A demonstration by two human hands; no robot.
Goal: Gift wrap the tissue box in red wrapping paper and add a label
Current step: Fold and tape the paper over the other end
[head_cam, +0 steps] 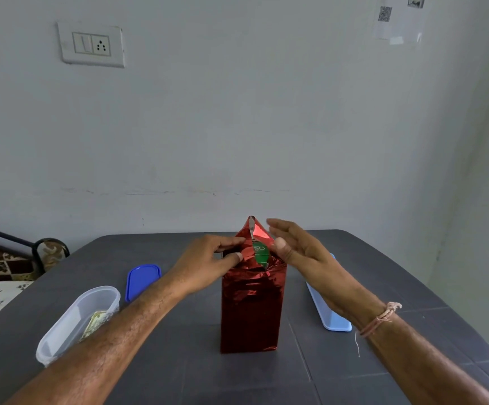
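Note:
The tissue box stands on end in the middle of the dark table, wrapped in shiny red paper. At its top the red paper rises into a loose pointed flap, and a strip of the green box end shows through the gap. My left hand grips the folded paper at the top left edge, thumb pressing a fold down. My right hand is flat with straight fingers beside the top right of the box, its thumb touching the paper.
A clear oval container with a paper slip inside sits at the front left, partly behind my left forearm. Its blue lid lies further back. A light blue container lies right of the box. A bed is at the far left.

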